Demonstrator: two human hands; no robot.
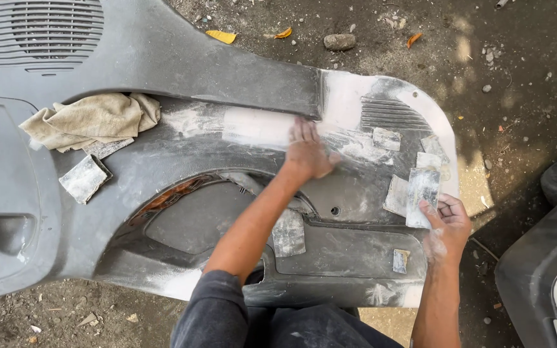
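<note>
**Dusty grey trim panel on the ground, both hands at its right end**

Near edge: dark trousers, the person close over the work. The grey plastic panel lies flat on the dirt ground, likely so it can be pressed on from above.

Right hand, near right: fingers curled round the lower edge of a worn sheet of sandpaper, holding it against the panel's white-dusted right end. Wrist bent up, forearm coming straight from below.

Left hand, further in: palm down, fingers spread and flat on a pale filler patch, gripping nothing. Arm reaches diagonally across the wheel-arch cutout.

Loose sandpaper scraps lie scattered just beyond the right hand, within easy reach. Another piece sits well left.

Far left: crumpled beige rag resting on the panel. Far ground: a stone and yellow leaves.
</note>
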